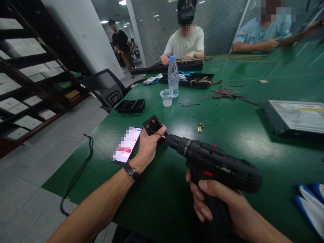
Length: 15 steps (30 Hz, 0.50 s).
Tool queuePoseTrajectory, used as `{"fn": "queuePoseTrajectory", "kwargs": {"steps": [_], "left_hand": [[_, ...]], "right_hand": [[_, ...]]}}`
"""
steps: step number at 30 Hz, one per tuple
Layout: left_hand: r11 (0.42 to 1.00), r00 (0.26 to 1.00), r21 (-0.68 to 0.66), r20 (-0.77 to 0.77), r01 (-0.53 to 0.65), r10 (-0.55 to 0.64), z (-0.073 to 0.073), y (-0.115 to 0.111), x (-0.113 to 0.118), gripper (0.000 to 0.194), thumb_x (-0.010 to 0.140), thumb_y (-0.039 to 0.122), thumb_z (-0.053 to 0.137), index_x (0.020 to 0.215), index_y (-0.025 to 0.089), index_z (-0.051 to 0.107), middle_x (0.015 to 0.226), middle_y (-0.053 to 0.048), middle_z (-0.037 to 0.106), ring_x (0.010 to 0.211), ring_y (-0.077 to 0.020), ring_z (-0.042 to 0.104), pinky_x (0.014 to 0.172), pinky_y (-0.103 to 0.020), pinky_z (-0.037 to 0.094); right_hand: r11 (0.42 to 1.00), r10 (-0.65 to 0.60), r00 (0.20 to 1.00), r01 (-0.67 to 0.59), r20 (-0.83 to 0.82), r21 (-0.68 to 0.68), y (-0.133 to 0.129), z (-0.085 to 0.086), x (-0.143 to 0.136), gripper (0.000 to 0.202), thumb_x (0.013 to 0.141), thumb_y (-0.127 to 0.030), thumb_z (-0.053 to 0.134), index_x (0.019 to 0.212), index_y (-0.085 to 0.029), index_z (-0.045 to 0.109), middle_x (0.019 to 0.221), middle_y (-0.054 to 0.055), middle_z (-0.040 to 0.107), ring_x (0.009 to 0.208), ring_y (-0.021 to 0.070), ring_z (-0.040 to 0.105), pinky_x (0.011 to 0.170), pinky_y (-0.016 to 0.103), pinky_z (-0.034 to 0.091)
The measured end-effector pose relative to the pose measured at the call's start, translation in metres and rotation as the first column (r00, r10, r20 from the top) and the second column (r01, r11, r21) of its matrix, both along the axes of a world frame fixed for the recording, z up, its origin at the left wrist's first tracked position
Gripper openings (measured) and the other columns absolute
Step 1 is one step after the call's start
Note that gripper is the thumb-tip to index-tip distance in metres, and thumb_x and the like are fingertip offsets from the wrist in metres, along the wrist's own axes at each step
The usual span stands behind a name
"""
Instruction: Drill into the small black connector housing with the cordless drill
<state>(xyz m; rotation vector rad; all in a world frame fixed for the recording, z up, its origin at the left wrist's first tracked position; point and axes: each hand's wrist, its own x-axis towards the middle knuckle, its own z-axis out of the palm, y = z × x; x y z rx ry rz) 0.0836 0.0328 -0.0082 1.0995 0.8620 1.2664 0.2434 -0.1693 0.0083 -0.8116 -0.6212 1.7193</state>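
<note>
My right hand (215,199) is wrapped round the grip of a black cordless drill (222,165), which points to the left. A thin bit reaches from its chuck toward a small black plastic box (152,124) with brass-coloured pieces inside. Holding that box by its near side is my left hand (149,143), thumb on top and a watch at the wrist. Whether the bit tip touches anything inside I cannot tell. Just left of my left hand, a phone (128,145) lies with its screen lit. Small brass pieces (200,128) rest on the table beyond the drill.
Black open boxes (131,106) sit at the table's left edge. A clear plastic cup (166,98) and a water bottle (173,77) stand farther back. At right are a metal-cased unit (296,116) and gloves (310,206). Two people sit across the green table (106,192).
</note>
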Motion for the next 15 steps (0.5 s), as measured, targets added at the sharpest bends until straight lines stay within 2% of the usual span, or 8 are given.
{"fn": "queuePoseTrajectory", "kwargs": {"steps": [9,15], "left_hand": [[1.0,1.0,-0.003,0.0,-0.006,0.006,0.0024,-0.0012,0.0014,0.042,0.069,0.035,0.097,0.102,0.02,0.076,0.101,-0.004,0.078,0.091,-0.0179,0.073,0.088,-0.033,0.055],[0.998,0.998,0.046,-0.049,-0.034,0.036,-0.0042,0.0017,-0.0001,0.04,0.07,0.035,0.096,0.1,0.02,0.076,0.1,-0.004,0.077,0.09,-0.0177,0.071,0.089,-0.033,0.054]], "right_hand": [[1.0,-0.003,1.0,0.003,0.02,-0.008,0.0019,0.0036,-0.0008,0.029,0.093,-0.043,0.074,0.104,-0.016,0.072,0.073,-0.002,0.059,0.05,0.0122,0.058,0.057,0.031,0.053],[1.0,-0.012,0.999,0.011,0.036,0.01,0.0006,0.0049,-0.0001,0.026,0.093,-0.04,0.074,0.105,-0.016,0.072,0.074,-0.002,0.06,0.049,0.0125,0.06,0.055,0.03,0.054]]}}
